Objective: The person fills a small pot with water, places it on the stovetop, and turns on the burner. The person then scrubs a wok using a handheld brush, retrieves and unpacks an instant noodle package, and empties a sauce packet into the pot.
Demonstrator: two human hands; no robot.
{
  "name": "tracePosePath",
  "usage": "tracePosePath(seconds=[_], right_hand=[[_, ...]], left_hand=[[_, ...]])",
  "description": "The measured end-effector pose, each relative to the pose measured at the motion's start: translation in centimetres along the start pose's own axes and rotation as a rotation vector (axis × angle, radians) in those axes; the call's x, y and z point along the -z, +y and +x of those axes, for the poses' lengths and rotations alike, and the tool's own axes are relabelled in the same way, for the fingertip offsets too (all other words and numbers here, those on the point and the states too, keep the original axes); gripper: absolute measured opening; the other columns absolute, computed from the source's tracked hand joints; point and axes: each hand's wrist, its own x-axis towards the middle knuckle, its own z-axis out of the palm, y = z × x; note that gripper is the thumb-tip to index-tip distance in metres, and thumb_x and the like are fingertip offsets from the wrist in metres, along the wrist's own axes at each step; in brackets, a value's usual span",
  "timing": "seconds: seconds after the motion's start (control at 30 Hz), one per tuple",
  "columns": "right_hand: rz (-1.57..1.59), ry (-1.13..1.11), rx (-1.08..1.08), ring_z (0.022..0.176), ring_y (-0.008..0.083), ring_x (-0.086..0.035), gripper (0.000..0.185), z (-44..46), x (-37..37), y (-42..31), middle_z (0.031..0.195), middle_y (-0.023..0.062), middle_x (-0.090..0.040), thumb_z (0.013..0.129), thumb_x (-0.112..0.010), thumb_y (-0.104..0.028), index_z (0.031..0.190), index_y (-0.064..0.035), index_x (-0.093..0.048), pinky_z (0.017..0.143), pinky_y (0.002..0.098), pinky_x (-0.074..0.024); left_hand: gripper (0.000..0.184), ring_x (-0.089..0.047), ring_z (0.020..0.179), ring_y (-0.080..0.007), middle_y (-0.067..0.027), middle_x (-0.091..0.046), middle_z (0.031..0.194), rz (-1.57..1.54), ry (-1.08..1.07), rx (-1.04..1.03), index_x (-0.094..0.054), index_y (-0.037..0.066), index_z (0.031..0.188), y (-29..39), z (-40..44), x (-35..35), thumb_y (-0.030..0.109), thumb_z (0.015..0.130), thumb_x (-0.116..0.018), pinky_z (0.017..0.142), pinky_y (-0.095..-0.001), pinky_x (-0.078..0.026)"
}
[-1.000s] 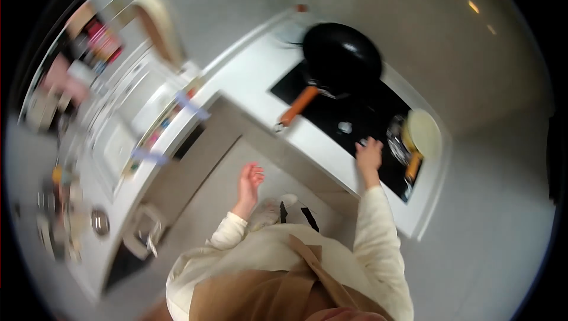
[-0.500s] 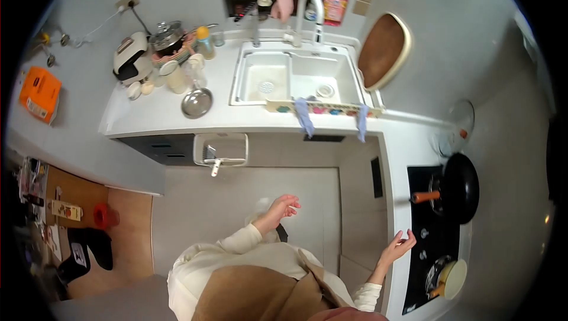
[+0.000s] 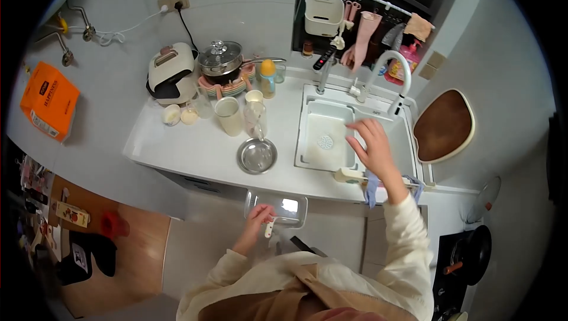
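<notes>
My right hand [image 3: 374, 146] reaches over the white double sink [image 3: 300, 143], thumb and fingers apart, with nothing in it. Below its wrist, blue cloths [image 3: 371, 190] hang at a patterned strip [image 3: 349, 175] on the sink's front edge. My left hand [image 3: 259, 219] is low in front of the counter, loosely curled with fingers apart. Close to its fingertips is a white handle [image 3: 270, 227] at the rim of the bin [image 3: 303, 214] hung on the cabinet front. Whether the fingers touch that handle I cannot tell.
Left of the sink stand a steel bowl-shaped strainer [image 3: 257, 156], a glass pitcher [image 3: 255, 119], a cream canister [image 3: 228, 117], a yellow-capped bottle [image 3: 268, 78], a lidded pot [image 3: 220, 61] and a white appliance [image 3: 173, 73]. A white faucet [image 3: 402, 64] arches over the sink. A black wok [image 3: 476, 254] sits right.
The view has shifted toward the left and the sink. My right hand has moved from beside the stove to above the sink; my left hand is now by the bin.
</notes>
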Motion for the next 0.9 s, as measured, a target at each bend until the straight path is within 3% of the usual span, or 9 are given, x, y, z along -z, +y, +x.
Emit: tracePosePath(seconds=[0.17, 0.3, 0.47, 0.53, 0.6, 0.7, 0.77, 0.87, 0.9], right_hand=[[0.055, -0.278, 0.125, 0.095, 0.0347, -0.052, 0.028, 14.6, -7.0, 8.3, 0.1, 0.0157, -0.054, 0.078, -0.063, -0.017, 0.101, -0.0029, -0.057, 0.081, 0.0399, -0.043], [-0.187, -0.584, 0.037, 0.096, 0.035, -0.053, 0.034, 24.8, -15.3, 17.8, 0.106, 0.0168, -0.054, 0.078, -0.061, -0.019, 0.107, -0.0018, -0.056, 0.082, 0.0403, -0.0439], [-0.615, -1.036, -0.044, 0.117, 0.0376, -0.042, 0.048, 30.7, -31.1, 29.3, 0.125, 0.017, -0.046, 0.082, -0.054, -0.031, 0.118, 0.0007, -0.048, 0.092, 0.042, -0.0411], [-0.421, -0.873, -0.26, 0.119, 0.0395, -0.042, 0.046, 30.9, -35.2, 32.1, 0.132, 0.0234, -0.039, 0.078, -0.054, -0.018, 0.118, 0.0052, -0.048, 0.094, 0.0404, -0.0414], [-0.443, -0.773, -0.379, 0.119, 0.0405, -0.039, 0.048, 31.0, -36.1, 33.5, 0.129, 0.0167, -0.043, 0.077, -0.058, -0.02, 0.118, 0.0026, -0.05, 0.09, 0.0451, -0.0426], [-0.649, -0.911, -0.494, 0.127, 0.0434, -0.03, 0.048, 32.1, -45.2, 42.7, 0.141, 0.0128, -0.03, 0.085, -0.046, -0.017, 0.132, -0.0111, -0.037, 0.098, 0.054, -0.0327], [-0.662, -0.924, -0.584, 0.127, 0.0423, -0.03, 0.049, 32.9, -47.7, 45.5, 0.142, 0.0109, -0.029, 0.086, -0.047, -0.016, 0.134, -0.0145, -0.035, 0.1, 0.0567, -0.03], [-0.443, -0.892, -0.669, 0.125, 0.0463, -0.03, 0.057, 33.3, -41.5, 41.0, 0.142, 0.0119, -0.029, 0.084, -0.054, -0.013, 0.136, -0.0114, -0.032, 0.098, 0.0589, -0.0318], [-0.523, -0.916, -0.546, 0.118, 0.0461, -0.039, 0.053, 33.5, -41.5, 40.7, 0.136, 0.0131, -0.038, 0.083, -0.057, -0.013, 0.132, -0.0059, -0.038, 0.094, 0.055, -0.0378]], left_hand=[[0.02, -0.053, 0.073, -0.0084, -0.0037, -0.06, 0.088, 0.002, 0.005, -0.08, -0.055, 0.004, 0.102, 1.9, 2.7, -0.3, 0.02, 0.092, -0.05, 0.069, -0.0225, -0.043], [0.017, -0.053, 0.075, -0.0093, -0.0041, -0.059, 0.088, -0.049, 0.102, -0.113, -0.055, 0.003, 0.101, 1.8, 3.4, -1.5, 0.016, 0.092, -0.05, 0.07, -0.0235, -0.045], [0.015, -0.053, 0.074, -0.0107, -0.0042, -0.058, 0.085, -0.294, 0.436, -0.208, -0.055, 0.003, 0.101, 2.3, 3.4, -1.7, 0.014, 0.091, -0.05, 0.07, -0.0249, -0.044], [0.016, -0.054, 0.074, -0.0114, -0.0045, -0.058, 0.083, -0.327, 0.583, -0.224, -0.055, 0.003, 0.101, 2.7, 2.6, -1.5, 0.014, 0.091, -0.049, 0.07, -0.0255, -0.043], [0.017, -0.054, 0.073, -0.0119, -0.0048, -0.058, 0.082, -0.352, 0.709, -0.228, -0.054, 0.003, 0.101, 2.8, 1.7, -1.6, 0.015, 0.091, -0.049, 0.07, -0.0258, -0.043], [0.017, -0.053, 0.072, -0.0124, -0.0055, -0.058, 0.08, -0.387, 0.86, -0.23, -0.054, 0.002, 0.1, 2.6, 0.7, -1.9, 0.016, 0.093, -0.046, 0.068, -0.0262, -0.042], [0.017, -0.053, 0.072, -0.0124, -0.0057, -0.058, 0.08, -0.43, 0.885, -0.27, -0.054, 0.002, 0.099, 2.7, 0.6, -2.3, 0.016, 0.092, -0.046, 0.069, -0.0263, -0.042], [0.016, -0.053, 0.071, -0.0125, -0.0056, -0.057, 0.079, -0.477, 0.925, -0.294, -0.053, 0.002, 0.097, 2.6, 0.9, -3.1, 0.016, 0.092, -0.046, 0.069, -0.0264, -0.042], [0.016, -0.052, 0.07, -0.0125, -0.0055, -0.057, 0.078, -0.491, 0.938, -0.296, -0.053, 0.002, 0.096, 2.7, 1.1, -3.3, 0.016, 0.092, -0.046, 0.069, -0.0264, -0.042]])
